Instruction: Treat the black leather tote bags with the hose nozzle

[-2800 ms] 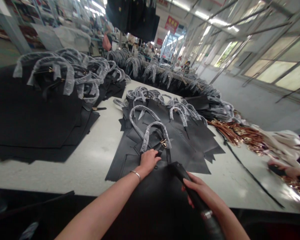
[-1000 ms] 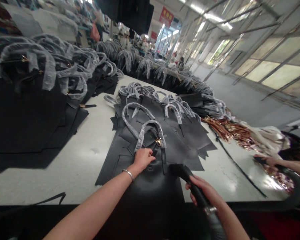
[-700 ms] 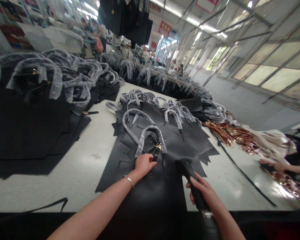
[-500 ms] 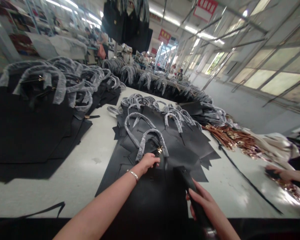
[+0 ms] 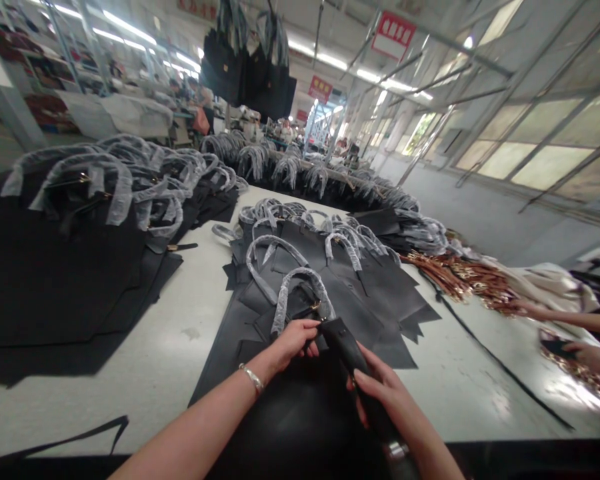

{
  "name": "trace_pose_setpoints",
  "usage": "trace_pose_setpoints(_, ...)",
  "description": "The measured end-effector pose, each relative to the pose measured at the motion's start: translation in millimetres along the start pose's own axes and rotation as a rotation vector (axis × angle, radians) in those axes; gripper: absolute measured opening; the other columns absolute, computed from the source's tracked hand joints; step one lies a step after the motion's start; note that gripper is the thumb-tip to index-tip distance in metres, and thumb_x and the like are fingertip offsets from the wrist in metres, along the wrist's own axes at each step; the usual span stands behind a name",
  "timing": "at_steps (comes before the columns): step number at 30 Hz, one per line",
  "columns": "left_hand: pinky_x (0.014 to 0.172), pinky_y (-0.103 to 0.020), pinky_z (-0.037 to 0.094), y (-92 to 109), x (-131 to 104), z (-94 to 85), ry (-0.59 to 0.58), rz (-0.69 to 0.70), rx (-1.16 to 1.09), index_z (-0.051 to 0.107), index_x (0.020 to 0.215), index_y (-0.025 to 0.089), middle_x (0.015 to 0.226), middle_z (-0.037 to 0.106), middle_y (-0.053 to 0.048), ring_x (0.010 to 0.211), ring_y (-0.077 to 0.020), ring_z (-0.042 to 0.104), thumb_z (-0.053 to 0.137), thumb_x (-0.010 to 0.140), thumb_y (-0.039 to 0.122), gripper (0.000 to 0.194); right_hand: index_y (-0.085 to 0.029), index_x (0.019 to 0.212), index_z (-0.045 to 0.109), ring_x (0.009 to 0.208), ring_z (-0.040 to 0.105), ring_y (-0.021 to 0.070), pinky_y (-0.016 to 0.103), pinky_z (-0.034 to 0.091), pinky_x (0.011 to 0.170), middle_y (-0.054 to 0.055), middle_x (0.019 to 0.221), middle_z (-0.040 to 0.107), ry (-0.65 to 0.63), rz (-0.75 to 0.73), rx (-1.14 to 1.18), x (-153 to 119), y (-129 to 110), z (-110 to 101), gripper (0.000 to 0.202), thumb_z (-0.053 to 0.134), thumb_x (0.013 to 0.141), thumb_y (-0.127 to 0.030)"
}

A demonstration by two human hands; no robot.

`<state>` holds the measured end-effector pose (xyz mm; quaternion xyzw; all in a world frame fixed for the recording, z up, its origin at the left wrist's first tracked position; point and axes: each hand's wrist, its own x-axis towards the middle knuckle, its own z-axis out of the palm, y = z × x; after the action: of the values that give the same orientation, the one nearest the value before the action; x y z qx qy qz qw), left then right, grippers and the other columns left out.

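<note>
On the pile lies a black bag [image 5: 300, 407] with its plastic-wrapped handle [image 5: 304, 275] standing up. My left hand [image 5: 296, 340], a silver bracelet [image 5: 251, 378] on its wrist, is closed at the bag's top, pinching a short black strap by a gold clasp [image 5: 316, 307]; the fingertips partly hide the strap. My right hand [image 5: 380, 383] grips a long black tool [image 5: 347, 347] with a broad flat end and a silver ring lower down. The flat end is right beside my left fingertips; whether it touches the strap I cannot tell.
More black bags [image 5: 55, 267] are heaped on the left of the pale table [image 5: 180, 373]. At right lie brown straps with gold hardware [image 5: 470, 277], a long black cord [image 5: 500, 360] and a co-worker's hands [image 5: 587, 353]. Bags [image 5: 247, 67] hang overhead.
The black tool in my right hand has moved up and left to my left fingertips. My left hand has stayed at the bag's top. At right, the co-worker's hands have shifted.
</note>
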<state>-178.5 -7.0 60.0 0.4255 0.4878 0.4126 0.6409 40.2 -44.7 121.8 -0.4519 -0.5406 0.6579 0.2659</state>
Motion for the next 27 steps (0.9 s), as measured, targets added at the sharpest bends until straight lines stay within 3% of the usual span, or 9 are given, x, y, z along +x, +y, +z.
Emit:
trace_pose_setpoints(6, 0.043, -0.016, 0.026, -0.3, -6.9, 3.3, 0.012, -0.009, -0.005, 0.064, 0.112, 0.016, 0.056, 0.059, 0.002, 0.045, -0.0071, 0.051, 0.052, 0.081, 0.031, 0.036, -0.024, 0.144, 0.030, 0.040, 0.058, 0.0119, 0.022, 0.042, 0.036, 0.001, 0.079, 0.065, -0.044, 0.038, -0.003, -4.1, -5.9, 9.2, 0.077, 0.066, 0.080, -0.044)
trace_pose_setpoints(10, 0.047, -0.017, 0.032, 0.6, -14.2, 9.1, 0.017, 0.008, 0.047, 0.060, 0.120, 0.016, 0.057, 0.058, 0.001, 0.048, -0.0091, 0.052, 0.045, 0.085, 0.024, 0.039, -0.021, 0.145, 0.026, 0.041, 0.057, 0.0133, 0.025, 0.044, 0.037, 0.001, 0.078, 0.065, 0.098, -0.027, -0.018, -5.9, -11.9, 9.3, 0.089, 0.072, 0.074, -0.048)
trace_pose_setpoints(13, 0.066, -0.024, 0.045, -3.8, -31.8, 11.4, -0.014, 0.279, 0.253, 0.069, 0.104, 0.019, 0.081, 0.064, -0.005, 0.075, -0.0140, 0.060, 0.044, 0.083, 0.014, 0.033, -0.019, 0.146, 0.024, 0.042, 0.058, 0.0151, 0.026, 0.045, 0.039, 0.002, 0.076, 0.066, 0.195, -0.079, -0.043, -12.8, -16.5, 1.4, 0.096, 0.074, 0.071, -0.051)
trace_pose_setpoints(15, 0.088, -0.031, 0.043, -14.1, -49.3, 10.9, 0.020, 0.531, 0.473, 0.073, 0.088, 0.021, 0.109, 0.061, -0.008, 0.103, -0.0194, 0.054, 0.049, 0.079, 0.011, 0.027, -0.019, 0.146, 0.023, 0.042, 0.058, 0.0160, 0.027, 0.045, 0.039, 0.003, 0.077, 0.066, 0.218, -0.079, -0.041, -22.0, -15.7, -4.9, 0.096, 0.074, 0.071, -0.051)
trace_pose_setpoints(17, 0.096, -0.034, 0.039, -30.5, -67.8, 10.1, 0.097, 0.630, 0.648, 0.073, 0.080, 0.022, 0.119, 0.055, -0.007, 0.113, -0.0218, 0.048, 0.052, 0.078, 0.010, 0.024, -0.020, 0.145, 0.025, 0.042, 0.058, 0.0162, 0.028, 0.045, 0.039, 0.003, 0.077, 0.066, 0.256, -0.066, -0.038, -32.8, -11.2, -8.6, 0.094, 0.074, 0.071, -0.050)
trace_pose_setpoints(20, 0.081, -0.028, 0.046, -58.0, -89.7, 11.3, 0.124, 0.421, 0.617, 0.070, 0.088, 0.021, 0.096, 0.059, -0.006, 0.092, -0.0170, 0.057, 0.045, 0.084, 0.014, 0.027, -0.021, 0.143, 0.029, 0.043, 0.057, 0.0160, 0.028, 0.045, 0.040, 0.003, 0.077, 0.065, 0.287, -0.022, -0.044, -47.1, -0.3, -7.4, 0.090, 0.075, 0.070, -0.049)
trace_pose_setpoints(23, 0.068, -0.025, 0.049, -77.0, -98.7, 16.1, 0.106, 0.168, 0.266, 0.064, 0.097, 0.017, 0.082, 0.061, -0.003, 0.072, -0.0139, 0.064, 0.038, 0.090, 0.022, 0.027, -0.023, 0.142, 0.029, 0.043, 0.058, 0.0155, 0.028, 0.045, 0.040, 0.002, 0.078, 0.065, 0.232, 0.050, -0.061, -56.9, 12.4, -1.3, 0.087, 0.074, 0.072, -0.048)
trace_pose_setpoints(27, 0.068, -0.028, 0.051, -85.3, -97.6, 24.7, 0.126, 0.100, -0.131, 0.050, 0.094, 0.017, 0.090, 0.063, -0.006, 0.075, -0.0168, 0.068, 0.058, 0.080, 0.029, 0.020, -0.025, 0.144, 0.026, 0.042, 0.058, 0.0140, 0.026, 0.043, 0.040, 0.002, 0.081, 0.065, 0.084, 0.160, -0.068, -70.0, 25.8, 8.9, 0.085, 0.070, 0.075, -0.049)
